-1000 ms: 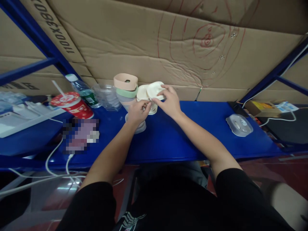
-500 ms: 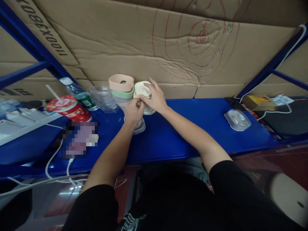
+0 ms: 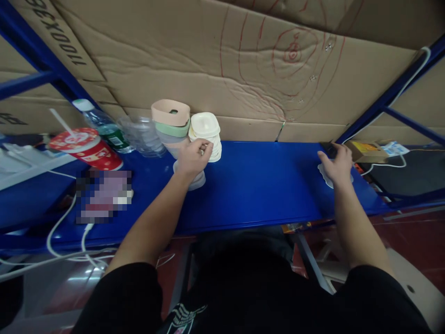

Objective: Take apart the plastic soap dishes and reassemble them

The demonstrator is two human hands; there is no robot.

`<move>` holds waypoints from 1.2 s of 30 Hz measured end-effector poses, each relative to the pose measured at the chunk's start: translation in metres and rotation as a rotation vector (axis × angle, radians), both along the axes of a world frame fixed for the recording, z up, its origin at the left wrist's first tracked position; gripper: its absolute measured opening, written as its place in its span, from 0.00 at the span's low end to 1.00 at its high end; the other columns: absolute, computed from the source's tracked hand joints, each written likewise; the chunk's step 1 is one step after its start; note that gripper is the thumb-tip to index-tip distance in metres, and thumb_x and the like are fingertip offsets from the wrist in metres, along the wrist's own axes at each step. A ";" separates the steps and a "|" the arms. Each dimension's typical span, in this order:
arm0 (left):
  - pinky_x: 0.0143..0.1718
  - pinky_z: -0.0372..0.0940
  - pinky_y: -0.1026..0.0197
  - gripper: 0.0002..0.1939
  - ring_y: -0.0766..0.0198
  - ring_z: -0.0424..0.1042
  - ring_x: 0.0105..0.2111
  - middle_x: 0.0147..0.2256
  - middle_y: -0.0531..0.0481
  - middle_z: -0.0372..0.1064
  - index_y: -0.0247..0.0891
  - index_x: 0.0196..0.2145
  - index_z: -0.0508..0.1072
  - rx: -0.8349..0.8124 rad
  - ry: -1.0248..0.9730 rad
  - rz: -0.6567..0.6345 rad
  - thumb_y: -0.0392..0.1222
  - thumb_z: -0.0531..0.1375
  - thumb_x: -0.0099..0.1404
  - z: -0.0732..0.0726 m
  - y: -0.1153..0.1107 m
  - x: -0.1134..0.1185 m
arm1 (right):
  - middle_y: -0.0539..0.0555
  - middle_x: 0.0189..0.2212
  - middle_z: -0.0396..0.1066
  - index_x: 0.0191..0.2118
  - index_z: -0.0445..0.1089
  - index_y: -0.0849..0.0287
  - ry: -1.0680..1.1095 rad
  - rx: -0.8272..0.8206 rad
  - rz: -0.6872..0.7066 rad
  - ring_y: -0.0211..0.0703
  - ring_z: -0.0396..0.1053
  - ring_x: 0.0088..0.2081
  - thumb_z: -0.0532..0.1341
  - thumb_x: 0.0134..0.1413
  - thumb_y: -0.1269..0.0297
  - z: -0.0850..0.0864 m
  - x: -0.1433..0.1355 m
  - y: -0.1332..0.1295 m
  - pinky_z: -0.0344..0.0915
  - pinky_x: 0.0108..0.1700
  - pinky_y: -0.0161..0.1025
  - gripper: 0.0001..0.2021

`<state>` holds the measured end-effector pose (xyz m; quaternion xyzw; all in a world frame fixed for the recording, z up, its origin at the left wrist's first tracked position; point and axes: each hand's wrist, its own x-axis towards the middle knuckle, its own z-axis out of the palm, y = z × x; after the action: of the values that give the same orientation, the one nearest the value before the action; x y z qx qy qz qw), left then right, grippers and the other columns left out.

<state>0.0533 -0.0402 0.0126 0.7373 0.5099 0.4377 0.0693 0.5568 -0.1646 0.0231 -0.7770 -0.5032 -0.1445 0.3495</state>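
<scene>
My left hand [image 3: 194, 160] has its fingers curled together in front of a stack of cream square lids [image 3: 206, 124]; whatever it may hold is hidden. A translucent container [image 3: 197, 181] sits just below that wrist, partly covered by it. Left of the lids rises a stack of square containers, with a peach one [image 3: 170, 109] on top and a green one [image 3: 172, 129] beneath. At the right, my right hand [image 3: 337, 162] is over a clear plastic lid [image 3: 325, 174] with thumb and fingers apart; the hand hides much of the lid.
Clear plastic cups [image 3: 144, 134], a water bottle [image 3: 113, 132] and a red drink cup with a straw [image 3: 88, 148] stand at the left on the blue tabletop [image 3: 264, 185]. White cables [image 3: 85, 236] run near the front left. A cardboard panel [image 3: 156, 55] closes the back.
My right hand has left the cream lids and moved far right, over the clear lid. My left hand stays near the lid stack. The view has shifted slightly.
</scene>
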 end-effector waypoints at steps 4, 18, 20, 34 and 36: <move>0.42 0.66 0.58 0.18 0.55 0.79 0.41 0.38 0.47 0.82 0.42 0.47 0.80 -0.244 0.398 -0.304 0.56 0.59 0.73 0.009 -0.017 0.014 | 0.83 0.64 0.68 0.58 0.76 0.58 0.014 -0.334 -0.169 0.88 0.64 0.64 0.67 0.53 0.34 -0.013 0.047 -0.037 0.58 0.58 0.81 0.36; 0.38 0.63 0.55 0.22 0.53 0.76 0.37 0.38 0.43 0.79 0.40 0.40 0.75 -0.606 0.670 -0.419 0.63 0.58 0.73 -0.003 -0.004 0.003 | 0.67 0.73 0.62 0.67 0.72 0.54 -0.008 -0.323 0.769 0.70 0.62 0.73 0.72 0.54 0.43 -0.039 -0.100 0.012 0.63 0.71 0.67 0.38; 0.41 0.65 0.55 0.24 0.52 0.77 0.39 0.41 0.43 0.79 0.38 0.48 0.76 -0.542 0.601 -0.419 0.63 0.61 0.72 -0.007 -0.004 0.005 | 0.66 0.70 0.66 0.66 0.73 0.53 -0.003 -0.331 0.915 0.69 0.63 0.73 0.72 0.56 0.44 -0.026 -0.131 0.024 0.63 0.71 0.67 0.36; 0.46 0.73 0.56 0.18 0.55 0.80 0.46 0.46 0.41 0.81 0.39 0.53 0.80 0.274 0.183 -0.341 0.50 0.54 0.81 -0.006 -0.017 0.010 | 0.64 0.68 0.71 0.77 0.59 0.51 0.193 -0.168 1.313 0.64 0.72 0.66 0.58 0.58 0.21 -0.027 -0.206 0.061 0.69 0.67 0.62 0.52; 0.44 0.72 0.56 0.18 0.56 0.80 0.41 0.42 0.42 0.81 0.38 0.56 0.79 0.209 0.139 -0.231 0.49 0.56 0.79 -0.004 -0.010 0.002 | 0.66 0.71 0.67 0.78 0.55 0.52 0.042 -0.279 1.270 0.69 0.66 0.70 0.63 0.53 0.20 -0.031 -0.201 0.059 0.63 0.71 0.67 0.57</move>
<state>0.0550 -0.0505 0.0082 0.8226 0.3769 0.4257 0.0066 0.3555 -0.1054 -0.0076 -0.3692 -0.8716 0.1723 0.2724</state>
